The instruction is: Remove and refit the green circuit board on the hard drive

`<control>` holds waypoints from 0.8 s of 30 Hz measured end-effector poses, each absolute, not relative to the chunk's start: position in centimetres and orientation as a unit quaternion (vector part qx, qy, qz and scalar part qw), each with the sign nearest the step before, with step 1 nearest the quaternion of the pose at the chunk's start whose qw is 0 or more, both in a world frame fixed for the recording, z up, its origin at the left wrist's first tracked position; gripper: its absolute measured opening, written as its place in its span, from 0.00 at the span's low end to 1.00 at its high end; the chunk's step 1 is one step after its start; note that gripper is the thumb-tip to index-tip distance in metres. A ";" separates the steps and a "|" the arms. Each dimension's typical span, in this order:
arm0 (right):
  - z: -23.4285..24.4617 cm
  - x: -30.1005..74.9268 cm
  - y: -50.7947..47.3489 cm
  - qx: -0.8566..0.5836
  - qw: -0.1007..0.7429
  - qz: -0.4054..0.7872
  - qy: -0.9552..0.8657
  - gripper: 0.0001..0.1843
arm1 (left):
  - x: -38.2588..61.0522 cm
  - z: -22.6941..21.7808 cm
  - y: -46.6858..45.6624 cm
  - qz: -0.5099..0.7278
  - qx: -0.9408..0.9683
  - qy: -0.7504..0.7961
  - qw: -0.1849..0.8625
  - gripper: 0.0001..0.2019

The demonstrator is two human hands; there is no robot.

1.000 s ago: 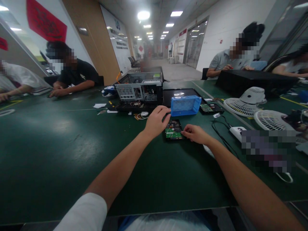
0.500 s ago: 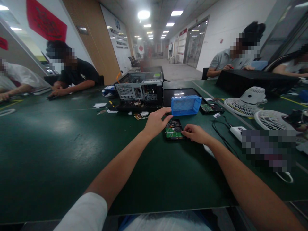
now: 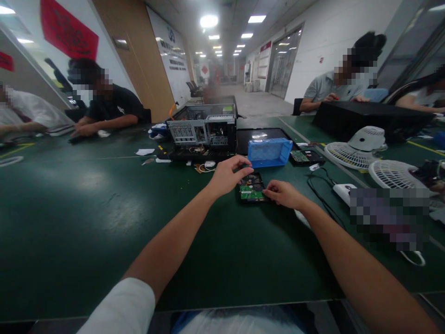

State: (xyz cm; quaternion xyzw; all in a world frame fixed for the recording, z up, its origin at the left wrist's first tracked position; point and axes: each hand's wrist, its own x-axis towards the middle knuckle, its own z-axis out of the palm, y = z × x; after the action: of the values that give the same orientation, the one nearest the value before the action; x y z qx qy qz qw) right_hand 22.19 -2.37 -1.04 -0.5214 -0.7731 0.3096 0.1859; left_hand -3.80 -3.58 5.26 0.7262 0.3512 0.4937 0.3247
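Observation:
A hard drive (image 3: 253, 191) with a green circuit board facing up lies on the table in front of me. My right hand (image 3: 282, 193) is closed, its thumb and fingertips gripping the drive's right edge. Above the drive's far left corner hovers my left hand (image 3: 232, 175), thumb and forefinger apart, with nothing visible between them. Just beyond its fingertips a blue plastic bin (image 3: 269, 154) rests on its side, open face toward me.
An opened computer case (image 3: 201, 132) stands beyond my left hand. A second drive (image 3: 306, 157) lies right of the bin. Cables, a white power strip (image 3: 344, 190) and white fans (image 3: 347, 154) are to the right. Several people sit around the green table (image 3: 104, 241).
My left hand's fingertips have shifted slightly right and down, over the drive's far corner. My right hand stays at the drive's edge. The view has moved slightly.

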 end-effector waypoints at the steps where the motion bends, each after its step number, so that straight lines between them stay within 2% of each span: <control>1: -1.0 22.2 -2.4 -0.522 0.187 0.309 -0.773 0.16 | -3.6 5.0 -3.5 0.498 0.706 0.334 0.376 0.14; 4: -0.9 22.1 -2.4 -0.525 0.187 0.307 -0.772 0.16 | -3.1 4.4 -3.3 0.523 0.627 0.288 0.500 0.15; 7: -0.8 22.0 -2.5 -0.527 0.185 0.310 -0.769 0.16 | -3.0 4.2 -3.3 0.533 0.570 0.264 0.567 0.15; 18: -0.7 22.0 -2.5 -0.523 0.176 0.300 -0.778 0.16 | -3.1 4.7 -3.6 0.543 0.490 0.253 0.634 0.10; 24: -0.8 22.0 -2.4 -0.527 0.172 0.294 -0.779 0.16 | -3.1 5.1 -3.6 0.544 0.482 0.320 0.608 0.07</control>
State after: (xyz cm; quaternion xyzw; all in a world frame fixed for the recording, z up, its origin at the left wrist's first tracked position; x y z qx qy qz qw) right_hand 22.03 -2.40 -0.77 -0.5268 -0.7788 0.2940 0.1719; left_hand -3.12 -3.56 5.05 0.4820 0.3202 0.5441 0.6075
